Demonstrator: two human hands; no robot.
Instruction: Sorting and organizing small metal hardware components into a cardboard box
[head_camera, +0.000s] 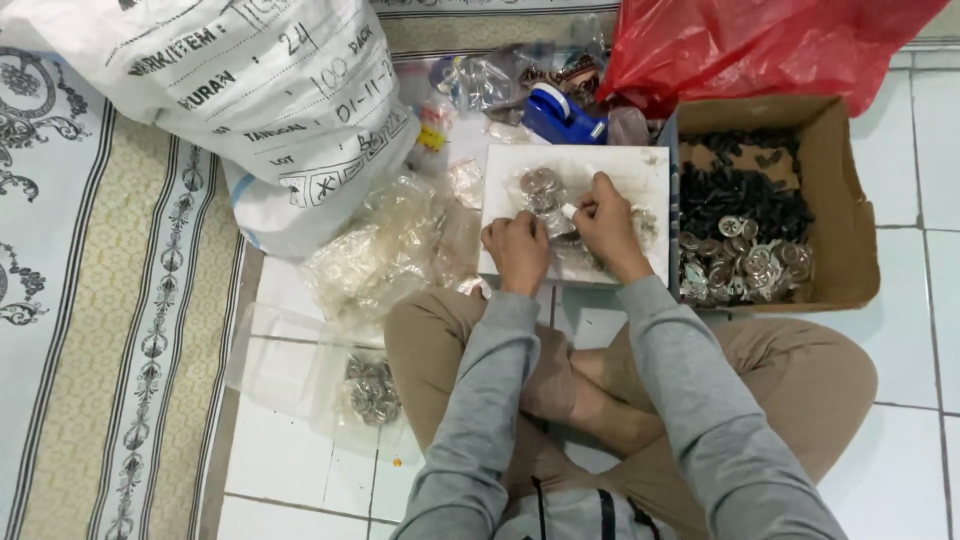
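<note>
white board (640, 170): matt, smooth, looks like foam or card
round pieces (745, 262): shiny silver metal
small dark parts (740, 190): matt black, plastic-looking
box (850, 200): brown corrugated cardboard, dull
red bag (740, 40): thin glossy plastic, creased
clear bags (390, 245): crinkled transparent plastic
sack (260, 90): white woven plastic
tape dispenser (560, 115): glossy blue plastic
floor (920, 330): glazed white tile
sleeves (690, 400): soft grey knit cloth

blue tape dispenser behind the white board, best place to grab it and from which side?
Judging by its pose, grip the blue tape dispenser across its narrow body, coming from above. The red plastic bag crowds its right, clear packets its left, and the white board fronts it, so only the top looks open.
</note>
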